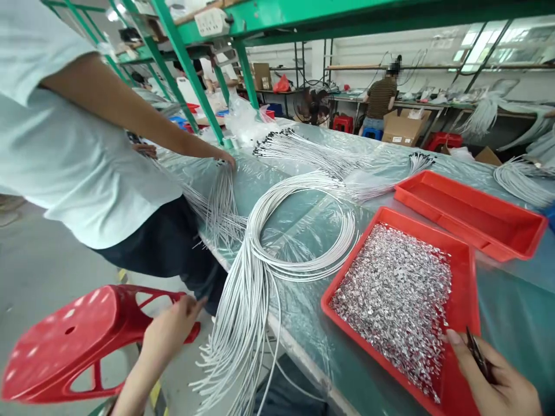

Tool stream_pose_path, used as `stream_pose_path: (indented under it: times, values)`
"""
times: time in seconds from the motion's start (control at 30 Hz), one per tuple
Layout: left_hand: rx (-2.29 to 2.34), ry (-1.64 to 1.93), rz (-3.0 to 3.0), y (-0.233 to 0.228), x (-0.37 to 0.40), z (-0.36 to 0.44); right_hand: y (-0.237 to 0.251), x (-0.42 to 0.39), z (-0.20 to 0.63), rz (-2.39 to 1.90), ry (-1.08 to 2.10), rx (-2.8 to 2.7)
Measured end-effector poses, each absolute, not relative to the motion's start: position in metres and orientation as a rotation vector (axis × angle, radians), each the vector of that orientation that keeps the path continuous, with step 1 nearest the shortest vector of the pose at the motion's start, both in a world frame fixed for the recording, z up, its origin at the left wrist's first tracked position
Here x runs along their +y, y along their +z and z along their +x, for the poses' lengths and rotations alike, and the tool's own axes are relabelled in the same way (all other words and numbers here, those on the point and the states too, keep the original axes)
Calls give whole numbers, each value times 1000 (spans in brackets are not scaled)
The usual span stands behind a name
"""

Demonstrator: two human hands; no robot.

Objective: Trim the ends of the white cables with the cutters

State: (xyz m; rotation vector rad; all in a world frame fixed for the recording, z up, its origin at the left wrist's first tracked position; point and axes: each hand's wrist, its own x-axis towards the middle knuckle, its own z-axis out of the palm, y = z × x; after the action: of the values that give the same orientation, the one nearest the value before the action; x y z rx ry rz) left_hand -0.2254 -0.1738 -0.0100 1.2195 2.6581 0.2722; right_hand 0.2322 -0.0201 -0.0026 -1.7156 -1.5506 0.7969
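My left hand [171, 326] is in front of the legs of a red plastic stool [65, 341], left of a hanging bundle of white cables [247, 300]. Its fingers are curled; what they hold, if anything, is hidden. The cables lie in a loop on the table, and their loose ends hang over its edge. At lower right, my right hand [494, 370] is closed round a dark, pointed metal tool [477, 353] that looks like tweezers. The thumb and fingers reach over the edge of a red tray [463, 289] heaped with small shiny metal pieces [394, 294].
A second red tray [468, 211] stands behind the first. More cable bundles [303, 151] with black ends lie farther back on the plastic-covered table. A co-worker [87, 127] stands at left, one hand on cables. Green shelf posts rise behind; another person is in the background.
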Motion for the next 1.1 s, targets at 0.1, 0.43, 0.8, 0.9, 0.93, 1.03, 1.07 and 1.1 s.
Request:
stream_pose_path:
  times: [0.1,0.43,0.8,0.9,0.93,1.03,1.07,1.1]
  values:
    - [2568,355,1553,18,-119,-209,1,-20,231,-1658,766,-1582]
    - [1839,249,2279,-10,0,-85,0,-20,224,-1458,681,-1616]
    - [1917,564,2035,-9,9,-91,-3,-18,229,-1424,689,-1664]
    - [1732,758,1980,7,15,-84,-2,-19,227,-1406,699,-1670]
    - [1655,812,1966,13,15,-77,-2,-20,226,-1401,704,-1673]
    - [1420,915,1922,30,7,-46,-2,-23,222,-1392,727,-1686]
    - [1344,929,1911,34,2,-35,-1,-24,221,-1390,736,-1691]
    - [1272,935,1901,39,-3,-23,0,-25,220,-1388,746,-1695]
